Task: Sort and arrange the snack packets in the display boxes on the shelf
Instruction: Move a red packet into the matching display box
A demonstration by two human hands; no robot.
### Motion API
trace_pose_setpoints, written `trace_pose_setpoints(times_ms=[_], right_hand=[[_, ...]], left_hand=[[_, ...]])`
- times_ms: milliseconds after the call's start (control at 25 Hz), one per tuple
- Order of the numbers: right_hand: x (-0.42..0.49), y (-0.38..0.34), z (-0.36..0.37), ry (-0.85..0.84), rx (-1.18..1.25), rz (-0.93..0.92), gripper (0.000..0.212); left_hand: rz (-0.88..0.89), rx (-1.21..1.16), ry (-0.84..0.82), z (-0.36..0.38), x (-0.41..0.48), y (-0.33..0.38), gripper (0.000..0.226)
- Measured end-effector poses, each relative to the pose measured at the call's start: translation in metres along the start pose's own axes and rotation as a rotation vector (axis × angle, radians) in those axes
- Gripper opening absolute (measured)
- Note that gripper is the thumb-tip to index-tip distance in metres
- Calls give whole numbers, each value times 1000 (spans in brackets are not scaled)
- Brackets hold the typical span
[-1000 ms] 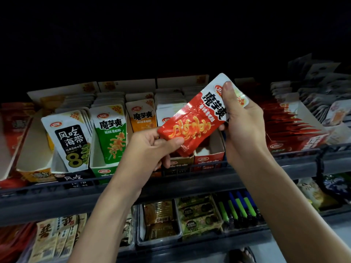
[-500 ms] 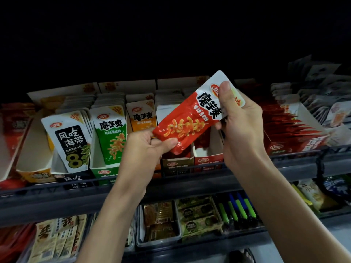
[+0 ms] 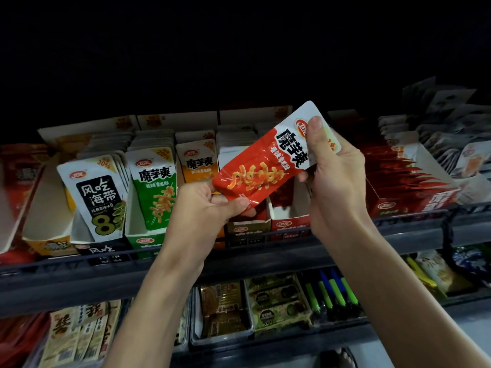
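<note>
Red snack packet (image 3: 268,166): one, tilted, held in the air before the upper shelf (image 3: 79,272), just above a small red display box (image 3: 289,224). Left hand (image 3: 210,208): grip pinches the packet's lower corner between thumb and fingers. Right hand (image 3: 334,176): grip pinches the white top end, thumb laid across the front. Step in hand, as judged: one packet being sorted to its matching box. Next move calls for turning it upright and sliding it down into the red box, whose front looks nearly empty. Boxes to the left: orange packets (image 3: 196,163); green packets (image 3: 155,187) upright in a green box; white seaweed packets (image 3: 95,195) leaning. To the right: wide red box (image 3: 414,192), full of red packets. Lower shelf: pens (image 3: 334,290).
</note>
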State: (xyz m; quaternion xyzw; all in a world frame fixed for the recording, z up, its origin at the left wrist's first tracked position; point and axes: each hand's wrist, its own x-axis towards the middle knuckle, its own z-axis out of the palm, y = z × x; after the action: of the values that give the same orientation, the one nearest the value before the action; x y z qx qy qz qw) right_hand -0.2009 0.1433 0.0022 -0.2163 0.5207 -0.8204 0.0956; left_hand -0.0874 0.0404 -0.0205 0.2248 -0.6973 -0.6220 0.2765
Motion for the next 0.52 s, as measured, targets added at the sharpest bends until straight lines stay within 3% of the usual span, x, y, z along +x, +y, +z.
trace_pose_setpoints(times_ms=[160, 520], right_hand=[[2, -1, -2, -17, -50, -62, 29], [4, -3, -6, -80, -142, -125, 28]], left_hand=[[36, 46, -10, -4, 2, -4, 9], [96, 87, 187, -4, 7, -11, 26]])
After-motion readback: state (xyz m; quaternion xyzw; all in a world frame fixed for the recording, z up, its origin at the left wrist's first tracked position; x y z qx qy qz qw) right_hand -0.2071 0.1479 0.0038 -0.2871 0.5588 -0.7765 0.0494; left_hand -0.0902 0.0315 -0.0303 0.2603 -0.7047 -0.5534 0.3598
